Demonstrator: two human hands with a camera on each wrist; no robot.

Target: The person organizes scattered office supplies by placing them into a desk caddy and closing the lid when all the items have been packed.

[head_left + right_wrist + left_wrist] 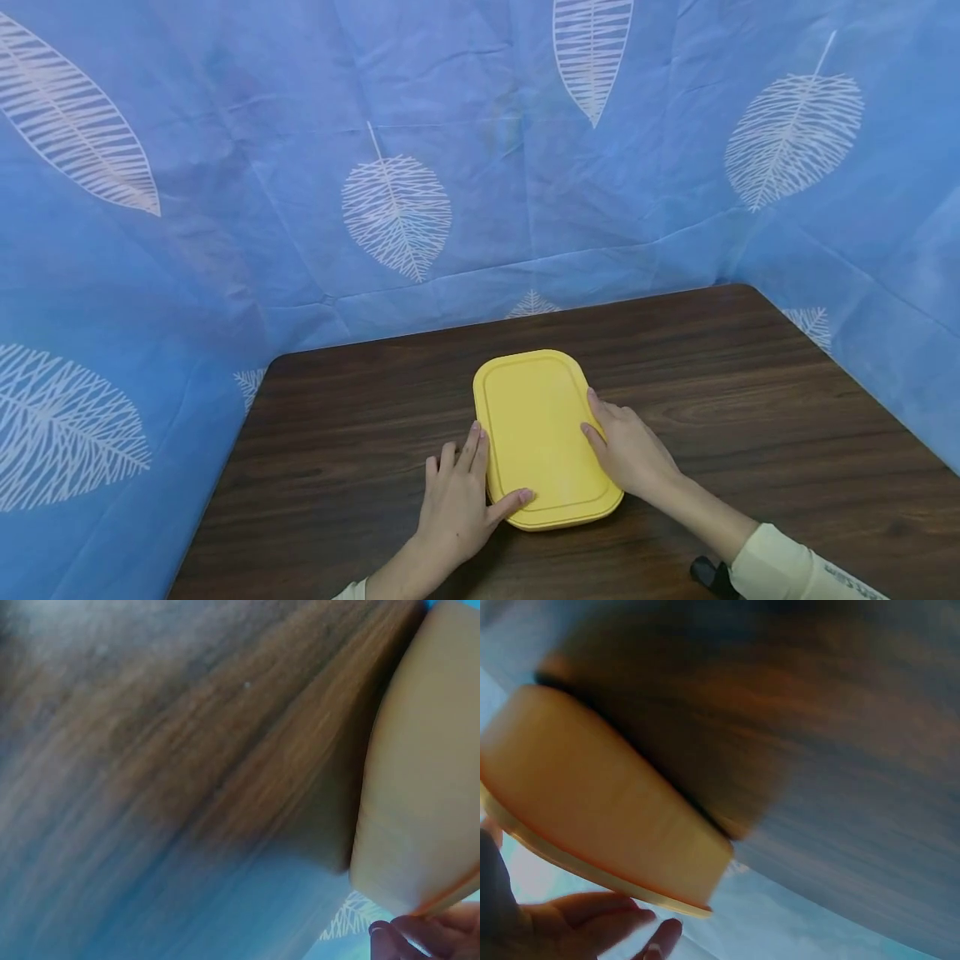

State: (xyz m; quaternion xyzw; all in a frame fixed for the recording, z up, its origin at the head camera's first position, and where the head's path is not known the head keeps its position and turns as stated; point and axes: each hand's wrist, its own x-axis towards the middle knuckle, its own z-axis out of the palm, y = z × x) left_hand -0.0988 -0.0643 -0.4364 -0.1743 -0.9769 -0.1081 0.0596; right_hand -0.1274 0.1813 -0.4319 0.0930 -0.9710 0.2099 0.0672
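A yellow rectangular container with rounded corners and a fitted lid sits on the dark wooden table. Its smooth side wall tapers down to the tabletop in the left wrist view. My left hand holds the lower left edge, thumb on top of the lid and fingers along the side. On the opposite long edge my right hand grips the rim, its thumb over the lid. In the right wrist view the fingertips touch just under the lid's rim. What is inside the container is hidden.
The wood-grain table has a back edge against a blue cloth printed with white leaves, which also hangs at both sides. A black strap-like piece shows by the right sleeve.
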